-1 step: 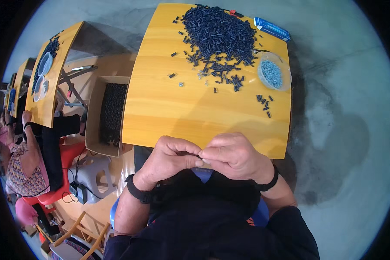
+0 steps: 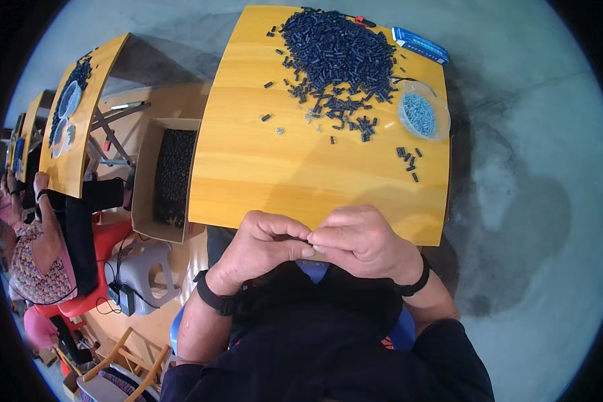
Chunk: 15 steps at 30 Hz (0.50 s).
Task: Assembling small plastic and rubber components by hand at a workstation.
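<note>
My left hand (image 2: pixel 264 244) and my right hand (image 2: pixel 362 243) meet just off the near edge of the yellow table (image 2: pixel 248 191), with thumbs and fingertips pinched together. Between the fingertips shows only a dark sliver; most of what they hold is hidden. On the tabletop beyond them, several short black cylindrical parts (image 2: pixel 415 177) lie loose at the right. A large heap of the same black parts (image 2: pixel 338 50) covers the far side. A clear plastic bowl (image 2: pixel 443 120) with small light-blue pieces (image 2: pixel 419 114) stands at the right edge.
A blue box (image 2: pixel 420 45) and a red-and-black tool (image 2: pixel 364 21) lie at the far right. Left of the table stands a cardboard box (image 2: pixel 142 201) of black parts. Beyond are a grey stool (image 2: pixel 141 271), cables, and other people seated at more tables (image 2: pixel 90 117).
</note>
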Each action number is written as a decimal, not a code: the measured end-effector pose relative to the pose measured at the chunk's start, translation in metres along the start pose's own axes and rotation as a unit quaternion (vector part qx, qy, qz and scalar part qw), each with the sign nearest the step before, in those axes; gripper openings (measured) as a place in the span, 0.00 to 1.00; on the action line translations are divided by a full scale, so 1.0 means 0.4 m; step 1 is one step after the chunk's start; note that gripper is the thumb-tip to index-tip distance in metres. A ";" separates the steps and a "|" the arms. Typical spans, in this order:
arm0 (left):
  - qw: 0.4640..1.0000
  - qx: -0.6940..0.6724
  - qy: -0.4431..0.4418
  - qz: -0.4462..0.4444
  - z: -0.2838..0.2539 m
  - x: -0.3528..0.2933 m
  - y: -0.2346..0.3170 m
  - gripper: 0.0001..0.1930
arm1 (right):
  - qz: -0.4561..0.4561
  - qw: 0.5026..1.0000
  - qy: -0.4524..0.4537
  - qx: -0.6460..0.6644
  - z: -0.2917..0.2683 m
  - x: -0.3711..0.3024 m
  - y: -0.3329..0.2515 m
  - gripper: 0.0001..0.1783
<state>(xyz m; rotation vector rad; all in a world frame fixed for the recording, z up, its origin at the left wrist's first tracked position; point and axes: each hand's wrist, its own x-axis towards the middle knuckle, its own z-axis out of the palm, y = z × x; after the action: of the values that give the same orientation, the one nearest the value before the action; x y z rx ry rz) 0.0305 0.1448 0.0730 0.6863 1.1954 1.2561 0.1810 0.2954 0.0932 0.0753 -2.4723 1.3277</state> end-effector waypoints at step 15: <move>0.988 -0.068 0.120 0.072 0.007 0.008 -0.034 0.07 | 0.251 0.932 0.195 -0.174 0.008 0.017 0.240 0.08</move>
<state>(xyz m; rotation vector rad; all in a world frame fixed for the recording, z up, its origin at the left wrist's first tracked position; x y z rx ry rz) 0.0373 0.1454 0.0606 0.5381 1.2576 1.5621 0.1543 0.3476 0.0169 -0.8696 -2.4014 0.9174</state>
